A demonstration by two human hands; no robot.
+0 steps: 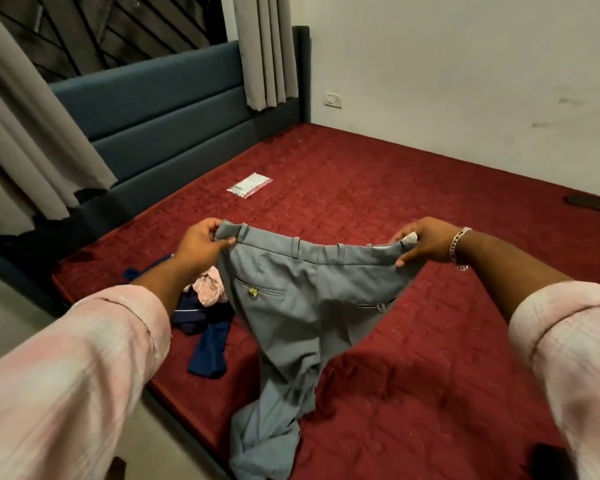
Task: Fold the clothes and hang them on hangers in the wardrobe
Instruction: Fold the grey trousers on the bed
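Note:
Grey-blue trousers (291, 306) hang by the waistband above a red mattress (430, 341). My left hand (201, 244) grips the waistband's left end. At the right end my right hand (420, 242), with a chain bracelet on its wrist, pinches the band. The back pockets face me, and the legs trail down in a crumpled heap at the mattress's near edge. To the left, partly hidden by my left forearm, lies a pile of dark blue clothes (208, 341) with a pink garment (208, 287) on top.
A clear plastic packet (249, 184) lies on the mattress further back. A dark phone (589, 201) rests near the right wall. A blue padded headboard (174, 109) and grey curtains (264, 50) stand behind. No wardrobe or hangers are in view.

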